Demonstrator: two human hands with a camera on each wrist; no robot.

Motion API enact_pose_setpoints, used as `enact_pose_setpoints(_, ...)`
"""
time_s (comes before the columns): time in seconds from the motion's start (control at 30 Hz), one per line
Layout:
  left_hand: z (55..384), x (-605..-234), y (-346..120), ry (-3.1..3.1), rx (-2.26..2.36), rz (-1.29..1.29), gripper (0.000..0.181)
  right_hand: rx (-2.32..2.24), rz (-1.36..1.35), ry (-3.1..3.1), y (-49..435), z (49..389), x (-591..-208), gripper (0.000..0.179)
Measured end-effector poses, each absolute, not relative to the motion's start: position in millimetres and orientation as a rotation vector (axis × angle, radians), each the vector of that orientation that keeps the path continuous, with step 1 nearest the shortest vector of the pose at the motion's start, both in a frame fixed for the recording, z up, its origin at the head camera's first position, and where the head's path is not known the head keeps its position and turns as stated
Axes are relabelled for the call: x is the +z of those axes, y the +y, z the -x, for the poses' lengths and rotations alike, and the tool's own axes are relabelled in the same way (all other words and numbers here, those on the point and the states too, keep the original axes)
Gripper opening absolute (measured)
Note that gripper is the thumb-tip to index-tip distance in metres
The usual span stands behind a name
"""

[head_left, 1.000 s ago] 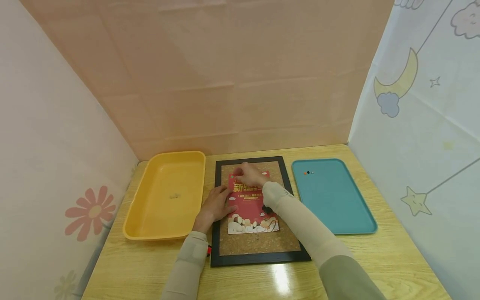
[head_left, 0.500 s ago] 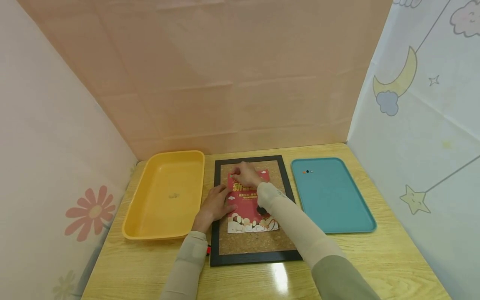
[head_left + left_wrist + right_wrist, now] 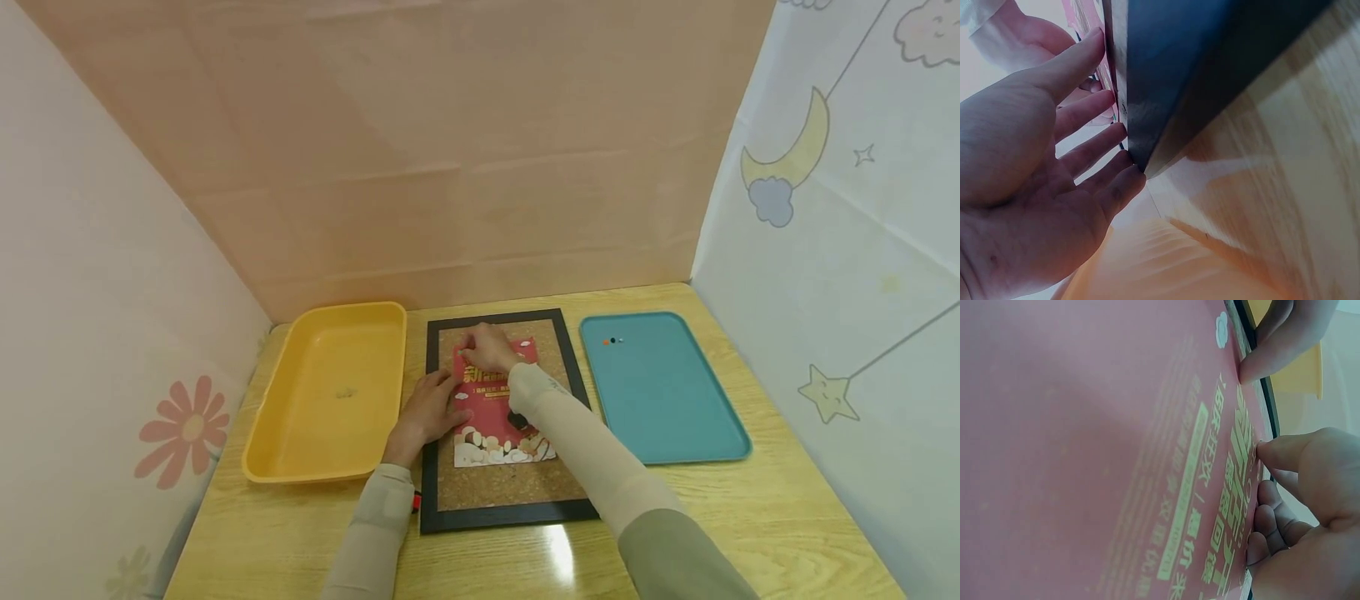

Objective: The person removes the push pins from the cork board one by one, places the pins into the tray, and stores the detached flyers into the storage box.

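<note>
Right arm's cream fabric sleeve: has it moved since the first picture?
Yes, leftward: the cream sleeve now covers the previously visible near right corner of the rectangular black frame.

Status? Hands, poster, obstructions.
Right hand at upper-left corner of poster. Left hand touching its left edge. Poster on corkboard. Right sleeve partly blocks head view.

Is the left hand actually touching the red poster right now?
Touching. The right wrist view shows it: a digit of the left hand comes down with its tip against the red poster, right by the edge.
</note>
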State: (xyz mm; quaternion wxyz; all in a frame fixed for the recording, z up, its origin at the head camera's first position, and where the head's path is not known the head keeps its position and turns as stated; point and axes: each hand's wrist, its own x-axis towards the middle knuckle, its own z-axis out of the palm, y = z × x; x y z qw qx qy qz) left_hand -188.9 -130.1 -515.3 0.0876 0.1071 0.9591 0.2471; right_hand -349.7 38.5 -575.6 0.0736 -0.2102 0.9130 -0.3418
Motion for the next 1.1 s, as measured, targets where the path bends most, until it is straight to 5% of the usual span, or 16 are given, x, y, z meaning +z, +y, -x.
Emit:
enact_pose_setpoints(0.27, 188.0, -516.1, -130.1, 2.854, 0.739, -0.321, 0.073, -1.038, 0.524, 2.718, 35.8, 325.5, -543.0, 0.007)
enact_pose_setpoints(1.1, 186.9, -516.2, -130.3, 2.845, 0.756, -0.304, 0.074, -1.021, 0.487, 2.683, 34.1, 336.8, -555.9, 0.008)
